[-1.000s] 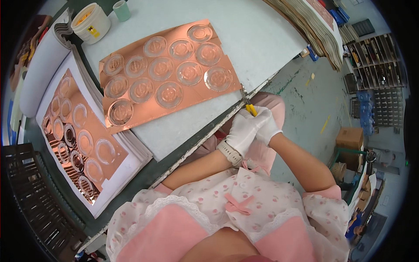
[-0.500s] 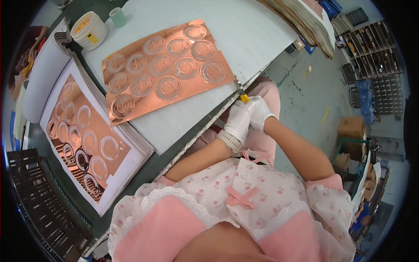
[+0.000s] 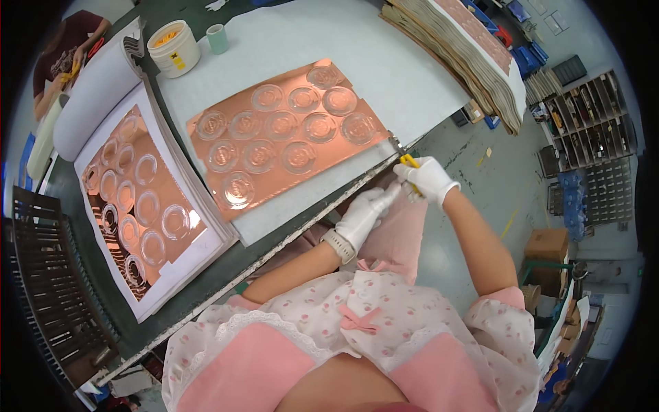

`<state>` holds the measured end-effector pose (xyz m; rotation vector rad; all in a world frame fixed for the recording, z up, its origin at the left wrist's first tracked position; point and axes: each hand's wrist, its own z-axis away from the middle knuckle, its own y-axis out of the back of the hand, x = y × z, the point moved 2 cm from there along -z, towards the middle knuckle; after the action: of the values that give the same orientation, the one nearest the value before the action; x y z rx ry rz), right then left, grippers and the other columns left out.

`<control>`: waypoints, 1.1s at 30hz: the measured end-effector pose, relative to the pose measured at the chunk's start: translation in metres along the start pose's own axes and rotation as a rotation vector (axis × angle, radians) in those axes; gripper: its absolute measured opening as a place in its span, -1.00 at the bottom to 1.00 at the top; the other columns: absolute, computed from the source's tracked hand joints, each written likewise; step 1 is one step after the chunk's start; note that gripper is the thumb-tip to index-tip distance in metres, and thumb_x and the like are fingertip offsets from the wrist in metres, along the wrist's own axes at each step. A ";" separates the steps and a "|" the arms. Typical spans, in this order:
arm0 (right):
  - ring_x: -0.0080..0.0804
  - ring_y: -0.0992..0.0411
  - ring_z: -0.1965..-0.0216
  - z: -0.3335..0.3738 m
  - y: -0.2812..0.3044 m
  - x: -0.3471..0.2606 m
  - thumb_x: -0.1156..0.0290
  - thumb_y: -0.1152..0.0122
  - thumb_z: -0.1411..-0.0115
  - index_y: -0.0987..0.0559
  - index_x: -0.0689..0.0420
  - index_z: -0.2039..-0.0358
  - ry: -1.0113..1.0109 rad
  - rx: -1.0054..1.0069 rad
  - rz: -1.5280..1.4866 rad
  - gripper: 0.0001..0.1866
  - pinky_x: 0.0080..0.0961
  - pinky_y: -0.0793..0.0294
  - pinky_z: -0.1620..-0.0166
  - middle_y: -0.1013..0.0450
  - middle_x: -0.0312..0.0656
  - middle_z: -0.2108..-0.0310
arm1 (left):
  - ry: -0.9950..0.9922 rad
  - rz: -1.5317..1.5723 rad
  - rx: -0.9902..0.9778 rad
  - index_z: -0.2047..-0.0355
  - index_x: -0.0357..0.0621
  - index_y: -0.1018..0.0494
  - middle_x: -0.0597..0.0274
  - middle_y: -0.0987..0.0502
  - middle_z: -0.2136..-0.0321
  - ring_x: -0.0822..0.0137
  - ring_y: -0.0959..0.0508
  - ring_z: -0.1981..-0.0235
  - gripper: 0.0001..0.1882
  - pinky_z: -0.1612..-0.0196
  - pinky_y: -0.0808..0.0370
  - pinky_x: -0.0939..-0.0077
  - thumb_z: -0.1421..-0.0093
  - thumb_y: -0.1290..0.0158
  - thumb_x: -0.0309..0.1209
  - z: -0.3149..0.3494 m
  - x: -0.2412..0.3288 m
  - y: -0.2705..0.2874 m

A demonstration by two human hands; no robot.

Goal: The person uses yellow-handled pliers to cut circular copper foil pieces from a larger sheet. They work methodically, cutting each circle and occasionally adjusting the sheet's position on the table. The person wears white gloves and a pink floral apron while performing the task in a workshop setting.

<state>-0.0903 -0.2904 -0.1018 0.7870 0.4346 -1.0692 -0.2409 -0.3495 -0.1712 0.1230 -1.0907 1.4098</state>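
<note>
My right hand [image 3: 431, 180], in a white glove, is closed round a pair of yellow-handled pliers [image 3: 410, 163]. Their metal jaws point up and left, by the right corner of a copper sheet [image 3: 278, 180]. That sheet carries several round embossed shapes and lies on white paper [image 3: 295, 31] at the table's front edge. My left hand [image 3: 362, 214], also gloved, is over my lap just below the table edge. Its fingers stretch toward the right hand and appear to hold nothing; I cannot tell whether the fingertips touch it.
To the left, a second embossed copper sheet [image 3: 162, 237] lies on a stack of white sheets [image 3: 200, 244]. Behind stand a white tub [image 3: 180, 65] and a green cup [image 3: 217, 42]. A thick pile of sheets [image 3: 453, 51] is at the far right. Another person [image 3: 58, 75] sits at far left.
My hands have moved apart: the right has risen to the right with the pliers, the left has drawn back down and left. The whole view has shifted slightly.
</note>
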 end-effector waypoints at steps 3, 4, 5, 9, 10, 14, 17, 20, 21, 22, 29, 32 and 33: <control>-0.52 -0.19 0.81 -0.029 0.030 -0.003 0.33 -0.18 -0.20 -0.46 0.19 0.50 -0.067 0.006 0.096 -0.77 -0.53 -0.18 0.72 -0.31 -0.29 0.72 | -0.328 -0.291 0.026 0.11 -0.19 -0.50 0.25 -0.57 0.21 0.46 -0.54 0.17 -0.62 0.06 -0.44 0.50 -0.16 -0.15 -0.21 -0.011 -0.029 -0.008; -0.51 -0.19 0.81 -0.033 0.038 -0.003 0.33 -0.17 -0.20 -0.45 0.20 0.50 -0.108 -0.005 0.095 -0.77 -0.52 -0.18 0.72 -0.31 -0.29 0.73 | -0.392 -0.469 0.051 0.12 -0.23 -0.50 0.18 -0.59 0.22 0.42 -0.56 0.16 -0.64 0.05 -0.45 0.49 -0.15 -0.16 -0.25 0.003 -0.018 -0.020; -0.49 -0.21 0.79 -0.028 0.033 -0.013 0.37 -0.18 -0.19 -0.45 0.21 0.53 -0.113 0.034 0.137 -0.78 -0.49 -0.16 0.73 -0.31 -0.26 0.74 | -0.459 -0.472 0.064 0.15 -0.22 -0.51 0.09 -0.59 0.31 0.26 -0.58 0.23 -0.67 0.11 -0.48 0.43 -0.13 -0.16 -0.28 0.015 -0.006 -0.030; -0.45 -0.33 0.67 -0.041 0.031 0.001 0.31 -0.21 -0.12 -0.48 0.18 0.54 0.161 0.096 -0.258 -0.77 -0.42 -0.30 0.58 -0.38 -0.25 0.67 | -1.037 -0.799 0.242 0.23 -0.14 -0.53 0.05 -0.57 0.37 0.07 -0.55 0.32 -0.76 0.21 -0.48 0.34 -0.09 -0.15 -0.35 0.032 0.055 -0.078; -0.42 -0.37 0.60 -0.044 0.008 0.005 0.22 -0.21 -0.10 -0.50 0.14 0.53 0.429 0.138 -0.833 -0.75 -0.39 -0.33 0.52 -0.41 -0.26 0.63 | -1.198 -0.860 0.299 0.26 -0.13 -0.53 0.04 -0.57 0.37 0.03 -0.54 0.35 -0.78 0.23 -0.48 0.31 -0.07 -0.15 -0.36 0.027 0.071 -0.088; -0.34 -0.45 0.51 -0.072 -0.001 0.019 0.02 -0.16 -0.07 -0.54 0.04 0.53 1.189 0.129 -1.979 -0.67 -0.38 -0.38 0.43 -0.47 -0.25 0.54 | -1.228 -1.359 0.131 0.35 -0.08 -0.58 0.03 -0.58 0.37 0.03 -0.56 0.38 -0.54 0.19 -0.47 0.23 -0.22 0.14 0.01 -0.048 0.106 -0.113; -0.33 -0.44 0.53 -0.071 0.026 0.017 0.01 -0.13 -0.08 -0.55 0.03 0.54 0.635 0.048 -1.129 -0.66 -0.41 -0.38 0.44 -0.47 -0.24 0.55 | -0.895 -1.564 -0.054 0.41 -0.09 -0.61 0.05 -0.59 0.40 0.03 -0.57 0.35 -0.34 0.16 -0.47 0.22 -0.24 0.35 0.14 -0.068 0.127 -0.117; -0.33 -0.44 0.54 -0.072 0.041 0.023 0.03 -0.12 -0.09 -0.55 0.06 0.54 0.232 0.007 -0.415 -0.66 -0.41 -0.39 0.44 -0.47 -0.24 0.55 | -0.580 -1.609 -0.192 0.47 -0.10 -0.62 0.09 -0.60 0.46 0.07 -0.58 0.31 -0.23 0.15 -0.48 0.24 -0.25 0.47 0.19 -0.082 0.120 -0.108; -0.33 -0.44 0.54 -0.072 0.041 0.022 0.04 -0.12 -0.10 -0.55 0.07 0.54 0.193 0.000 -0.339 -0.66 -0.42 -0.39 0.44 -0.47 -0.24 0.56 | -0.562 -1.582 -0.230 0.48 -0.10 -0.61 0.10 -0.60 0.48 0.08 -0.58 0.30 -0.23 0.15 -0.48 0.26 -0.25 0.48 0.18 -0.087 0.118 -0.105; -0.33 -0.44 0.54 -0.071 0.039 0.026 0.05 -0.12 -0.10 -0.55 0.08 0.54 0.156 0.001 -0.283 -0.66 -0.42 -0.39 0.44 -0.47 -0.23 0.56 | -0.543 -1.554 -0.266 0.50 -0.11 -0.61 0.12 -0.61 0.50 0.10 -0.59 0.29 -0.23 0.15 -0.49 0.27 -0.25 0.48 0.17 -0.089 0.113 -0.103; -0.34 -0.42 0.55 -0.063 0.043 0.024 0.10 -0.10 -0.12 -0.55 0.14 0.55 0.121 0.042 -0.004 -0.65 -0.43 -0.40 0.43 -0.46 -0.22 0.57 | -0.689 -1.581 -0.157 0.50 0.01 -0.62 0.16 -0.61 0.46 0.11 -0.58 0.29 -0.32 0.12 -0.47 0.26 -0.26 0.44 0.11 -0.102 0.102 -0.102; -0.34 -0.42 0.56 -0.071 0.044 0.032 0.12 -0.09 -0.13 -0.55 0.16 0.55 0.152 0.023 0.130 -0.65 -0.43 -0.40 0.43 -0.46 -0.21 0.58 | -0.547 -1.509 -0.180 0.47 0.05 -0.63 0.13 -0.61 0.35 0.09 -0.57 0.24 -0.36 0.08 -0.45 0.23 -0.26 0.41 0.08 -0.099 0.104 -0.100; -0.34 -0.42 0.56 -0.074 0.047 0.034 0.12 -0.09 -0.13 -0.55 0.17 0.55 0.161 0.012 0.169 -0.65 -0.43 -0.40 0.43 -0.46 -0.21 0.58 | -0.609 -1.375 -0.199 0.37 0.01 -0.61 0.13 -0.59 0.43 0.08 -0.55 0.32 -0.45 0.17 -0.46 0.24 -0.26 0.31 0.04 -0.095 0.107 -0.098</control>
<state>-0.0295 -0.2433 -0.1563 0.9079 0.4890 -0.8555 -0.1320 -0.2339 -0.1015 0.9951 -1.1987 -0.0054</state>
